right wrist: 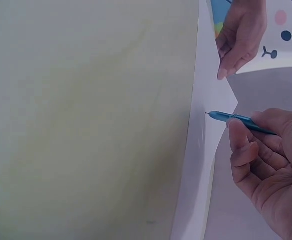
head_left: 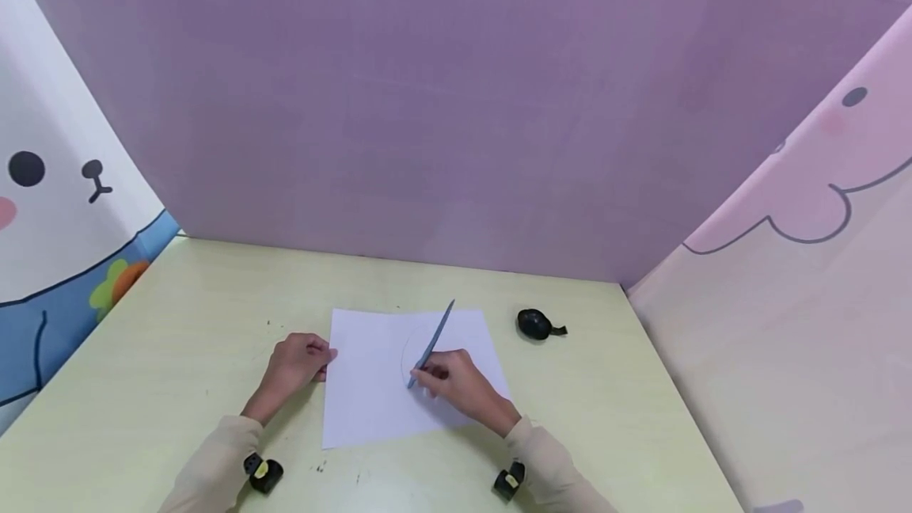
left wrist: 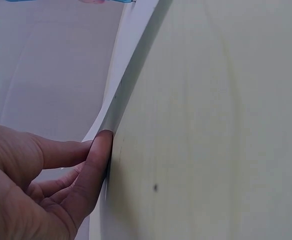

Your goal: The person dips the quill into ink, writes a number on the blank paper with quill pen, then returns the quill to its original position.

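Left hand [head_left: 294, 359] is pinching the white paper [head_left: 363, 402], right hand [head_left: 461, 385] is gripping the blue pen [head_left: 435, 339] — light, even pressure should be suiting the curve [head_left: 402, 352]

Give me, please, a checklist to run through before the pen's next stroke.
1. Pen gripped in right hand: ok.
2. Pen tip over the paper: ok.
3. Left hand holding the paper's left edge: ok.
4. Paper flat: not ok; left edge looks raised at the fingers.
5. Black object off the paper: ok.
6. Curved line complete: cannot tell; the right hand may hide part.
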